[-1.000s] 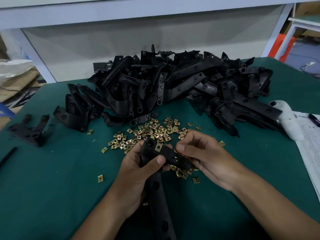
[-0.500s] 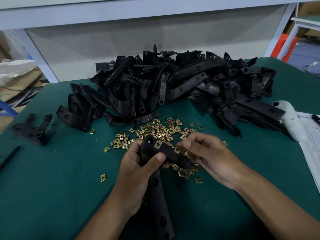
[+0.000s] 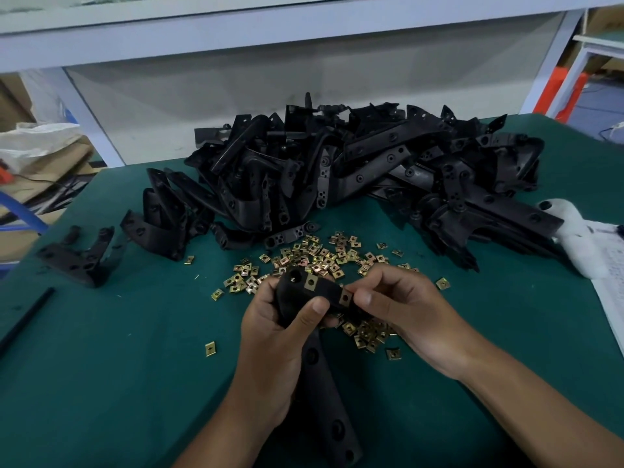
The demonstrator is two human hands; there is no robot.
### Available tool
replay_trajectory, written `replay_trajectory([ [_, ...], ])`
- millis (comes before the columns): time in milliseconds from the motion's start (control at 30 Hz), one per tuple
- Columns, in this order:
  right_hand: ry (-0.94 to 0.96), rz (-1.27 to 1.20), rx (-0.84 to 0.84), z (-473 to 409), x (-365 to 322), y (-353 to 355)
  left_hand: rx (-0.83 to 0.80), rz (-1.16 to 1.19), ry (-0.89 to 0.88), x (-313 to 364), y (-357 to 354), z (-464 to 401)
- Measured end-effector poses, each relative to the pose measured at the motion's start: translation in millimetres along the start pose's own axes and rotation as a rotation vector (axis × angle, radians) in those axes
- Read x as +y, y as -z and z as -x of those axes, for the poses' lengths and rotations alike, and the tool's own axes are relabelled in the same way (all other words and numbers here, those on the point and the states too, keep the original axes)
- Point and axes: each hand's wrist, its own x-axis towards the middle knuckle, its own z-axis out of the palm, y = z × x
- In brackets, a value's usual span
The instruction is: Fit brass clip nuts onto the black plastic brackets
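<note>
Gripping the black bracket [image 3: 305, 298] at its upper bend, the left hand [image 3: 270, 336] wraps thumb and fingers around the moulding and holds it above the near-centre of the bench [image 3: 101, 383]. The right hand [image 3: 401, 309] pinches a brass clip nut [image 3: 344, 297] between thumb and forefinger at the bracket's right-hand tab; whether it is fully seated cannot be told. A second nut [image 3: 310, 282] already sits on the bracket. Loose clip nuts [image 3: 317, 258] lie scattered mid-bench, just in front of the bracket pile [image 3: 354, 173] toward the far edge. The bracket appears rigid and light; hold it close to the tab for support. The nuts look small, thin and springy, likely slippery and sharp-edged; pinch them by the flat faces.
</note>
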Motion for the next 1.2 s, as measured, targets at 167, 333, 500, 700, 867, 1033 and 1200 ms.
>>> replay_trajectory([
  [167,0.056,0.057,-0.024,2.6,-6.4,-0.8,0.030,0.005,0.051,2.9,-1.4,3.9],
  [333,0.160,0.213,0.048,14.2,-38.5,5.9,-0.049,-0.101,-0.032,21.8,-5.9,9.7],
  [500,0.336,0.648,0.264,71.4,-72.4,35.3,-0.173,-0.476,-0.396,46.5,-32.6,17.3],
  [700,0.318,0.709,0.576,190.1,-85.0,73.2,-0.390,-0.733,-0.643,40.8,-118.4,50.2],
  [867,0.234,0.729,0.783,276.1,-83.1,99.1,-0.560,-0.627,-0.732,21.7,-188.7,81.9],
  [1033,0.222,0.732,0.905,332.4,-93.4,108.8,-0.681,-0.574,-0.732,2.6,-234.9,108.1],
  [1200,0.170,0.819,1.021,382.5,-98.0,115.2,-0.767,-0.528,-0.678,-10.7,-272.7,136.3],
])
